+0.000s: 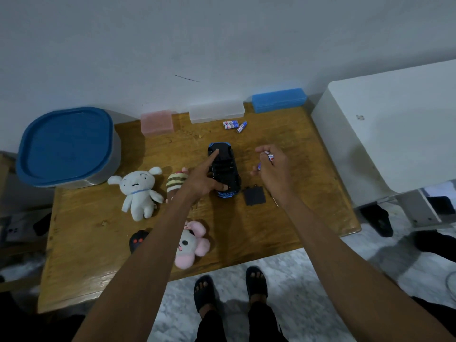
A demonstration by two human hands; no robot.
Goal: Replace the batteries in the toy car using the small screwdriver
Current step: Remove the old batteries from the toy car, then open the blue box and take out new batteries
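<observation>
Toy car lay belly-up mid-table. Left hand steadied it, forefinger straight along the underside, thumb at the near end. Right hand, just right of car, fingers curled round batteries (count unclear). Cover plate lay near-right of car; three spare cells beyond it.

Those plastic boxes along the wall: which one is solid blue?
The blue box at the right end of the row, nearest the white cabinet. The middle box is clear, and the left box is pink.
</observation>
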